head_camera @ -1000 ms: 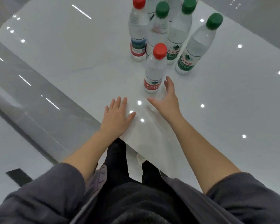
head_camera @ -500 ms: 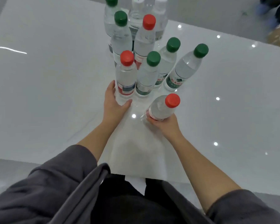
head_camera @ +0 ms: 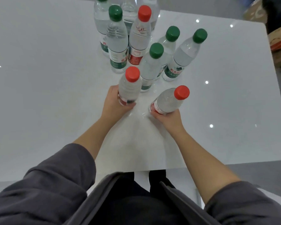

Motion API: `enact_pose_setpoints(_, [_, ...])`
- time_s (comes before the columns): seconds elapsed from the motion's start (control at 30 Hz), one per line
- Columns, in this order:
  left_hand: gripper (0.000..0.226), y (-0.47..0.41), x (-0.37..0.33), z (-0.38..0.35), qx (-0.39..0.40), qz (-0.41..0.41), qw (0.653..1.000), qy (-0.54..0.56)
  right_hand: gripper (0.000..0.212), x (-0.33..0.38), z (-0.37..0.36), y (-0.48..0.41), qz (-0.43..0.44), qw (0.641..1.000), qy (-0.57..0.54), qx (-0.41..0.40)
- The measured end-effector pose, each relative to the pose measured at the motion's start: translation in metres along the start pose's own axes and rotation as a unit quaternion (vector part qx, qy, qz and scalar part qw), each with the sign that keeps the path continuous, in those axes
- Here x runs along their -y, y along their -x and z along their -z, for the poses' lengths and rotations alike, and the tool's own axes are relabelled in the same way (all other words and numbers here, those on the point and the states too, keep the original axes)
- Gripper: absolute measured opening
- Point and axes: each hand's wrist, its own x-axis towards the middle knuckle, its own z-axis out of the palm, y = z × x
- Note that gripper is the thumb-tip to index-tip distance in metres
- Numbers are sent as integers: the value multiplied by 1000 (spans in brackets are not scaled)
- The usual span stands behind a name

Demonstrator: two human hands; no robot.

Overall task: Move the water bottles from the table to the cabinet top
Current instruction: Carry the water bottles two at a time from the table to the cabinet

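Left hand fingers clamped on red-capped clear plastic bottle, 11 o'clock; right hand likewise on its red-capped twin, 1 o'clock. One per hand, prob. for carrying; rest stay on white glossy desk.

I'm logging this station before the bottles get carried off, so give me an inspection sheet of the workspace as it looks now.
Surface: glossy white table, ceiling lights reflected in it.
Job's things: two red-capped bottles in hand, left one, right one; a third red-capped bottle and at least five green-capped bottles, one at, stand clustered behind; more at the top edge are cut off.
Clutter: nothing seen on the table.
Grippers: left hand and right hand each grip a bottle near its base.
Cables: nothing seen.
Surroundings: cardboard boxes at the far right, blurred; grey floor; cabinet not in view.
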Motion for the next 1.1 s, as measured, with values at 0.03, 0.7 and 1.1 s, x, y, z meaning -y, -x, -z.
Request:
enact_pose_setpoints(0.03, [44,3,4,-1,21,-7,1000,-23,32,0,-1,1,-3,1000,-5,-12])
enact_pose_setpoints(0.7, [49,131,-41,-157,334,-106,929,-118,34,-118,105,183,-128,946,-126,-268])
enact_pose_setpoints(1.1, [42,307,-89,-275,512,-184,835,-76,30,-184,185,362,-153,832,-155,-510])
